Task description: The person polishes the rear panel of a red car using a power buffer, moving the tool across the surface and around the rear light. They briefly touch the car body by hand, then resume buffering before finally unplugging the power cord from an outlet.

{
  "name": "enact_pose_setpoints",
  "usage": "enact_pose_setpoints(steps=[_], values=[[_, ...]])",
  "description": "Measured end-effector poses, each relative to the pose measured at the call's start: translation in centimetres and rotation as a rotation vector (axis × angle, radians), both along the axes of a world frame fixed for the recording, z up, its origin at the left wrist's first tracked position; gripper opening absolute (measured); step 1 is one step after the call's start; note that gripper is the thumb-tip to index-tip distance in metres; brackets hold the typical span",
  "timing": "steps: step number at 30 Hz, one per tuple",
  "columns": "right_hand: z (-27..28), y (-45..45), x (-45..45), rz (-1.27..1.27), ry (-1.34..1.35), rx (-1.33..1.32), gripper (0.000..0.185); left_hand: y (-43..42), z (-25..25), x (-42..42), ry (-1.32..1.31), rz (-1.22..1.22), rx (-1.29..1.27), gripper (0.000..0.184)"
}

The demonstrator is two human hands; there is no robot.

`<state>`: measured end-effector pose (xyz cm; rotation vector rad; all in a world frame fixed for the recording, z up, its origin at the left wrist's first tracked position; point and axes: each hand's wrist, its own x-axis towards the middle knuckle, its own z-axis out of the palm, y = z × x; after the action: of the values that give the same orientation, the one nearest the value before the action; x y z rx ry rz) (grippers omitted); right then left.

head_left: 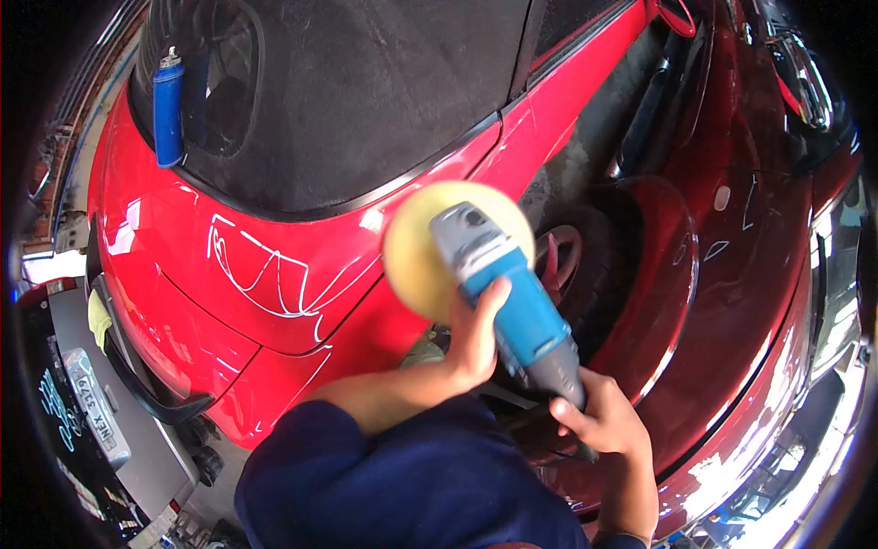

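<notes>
My left hand (475, 340) is wrapped round the front of a teal and dark grey power polisher (523, 311), its thumb along the body near the grey gear head. My right hand (602, 416) grips the polisher's dark rear handle. A round yellow polishing pad (412, 247) sits under the head, over the rear side of a bright red car (352, 265). Whether the pad touches the paint I cannot tell. White chalk-like lines (265, 274) mark the red panel to the left of the pad.
A blue bottle (168, 114) stands at the edge of the black soft top (366, 91). Close on the right is a dark red car (732, 247), with a wheel (572, 256) near the polisher. A yellow cloth (99, 317) hangs by the rear bumper. Another vehicle's number plate (95, 407) shows lower left.
</notes>
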<state>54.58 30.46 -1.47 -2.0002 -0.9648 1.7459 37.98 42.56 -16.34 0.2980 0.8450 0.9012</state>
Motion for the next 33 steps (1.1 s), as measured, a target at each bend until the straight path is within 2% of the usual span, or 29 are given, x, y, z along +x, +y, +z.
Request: enact_pose_setpoints(steps=[1,2,4,5,6,7,8,10,11,12,16,19,23,25,28,29,30,32,33], values=[[-2.2,-1.8,1.7,0.145,0.052,0.113,0.064,-1.3,0.1,-1.7,-0.024,-0.076,0.024,0.069],[-1.9,-0.8,2.5,0.250,0.033,0.156,0.061,-2.6,0.2,-3.8,-0.047,-0.155,0.045,0.069],[-4.6,2.0,2.5,-0.082,0.034,0.280,0.054,-5.6,-0.8,-7.2,-0.171,-0.209,-0.024,0.090],[-7.9,4.2,2.8,-0.150,-0.213,0.454,0.044,-5.8,0.1,-8.4,-0.156,-0.221,0.054,0.101],[-11.1,7.1,2.3,-0.322,-0.292,0.569,0.041,-5.8,0.3,-9.7,-0.124,-0.257,0.146,0.103],[-16.4,9.9,2.8,-0.318,-0.516,0.662,0.053,-6.1,-0.5,-11.1,-0.116,-0.285,0.215,0.106],[-19.3,13.5,2.4,-0.288,-0.740,0.831,0.073,-6.2,0.5,-11.6,-0.091,-0.245,0.229,0.113],[-21.7,20.5,0.5,-0.281,-0.815,0.899,0.100,-6.3,2.6,-12.8,-0.039,-0.165,0.258,0.129],[-23.4,23.7,-0.4,-0.336,-0.841,0.917,0.107,-5.5,3.3,-14.6,0.000,-0.286,0.303,0.132],[-24.8,26.6,-0.9,-0.388,-0.891,0.942,0.109,-5.9,3.4,-15.3,0.025,-0.245,0.320,0.134],[-26.3,32.7,-2.5,-0.581,-0.920,0.686,0.115,-7.2,3.5,-17.7,0.172,-0.062,0.414,0.139],[-27.2,33.2,-3.4,-0.585,-0.906,0.622,0.117,-7.2,3.1,-18.7,0.277,0.069,0.467,0.137],[-27.7,32.4,-5.0,-0.501,-0.863,0.631,0.119,-6.6,2.0,-17.9,0.434,0.248,0.479,0.131],[-27.5,31.8,-5.6,-0.453,-0.821,0.632,0.121,-5.6,2.9,-17.6,0.496,0.168,0.502,0.127],[-24.1,29.5,-7.3,-0.209,-0.776,0.628,0.121,-5.1,3.5,-16.6,0.484,0.128,0.495,0.121],[-24.4,28.7,-7.7,-0.116,-0.673,0.672,0.122,-5.1,3.7,-16.5,0.465,0.127,0.485,0.120],[-24.0,27.6,-8.9,-0.206,-0.700,0.751,0.100,-5.2,4.0,-16.7,0.473,0.080,0.496,0.118],[-26.2,27.0,-7.0,-0.594,-0.118,0.902,0.064,-5.4,4.2,-16.9,0.483,0.010,0.519,0.116],[-25.7,26.9,-6.7,-0.753,-0.138,1.016,0.038,-5.5,4.0,-16.9,0.457,0.019,0.516,0.117]])
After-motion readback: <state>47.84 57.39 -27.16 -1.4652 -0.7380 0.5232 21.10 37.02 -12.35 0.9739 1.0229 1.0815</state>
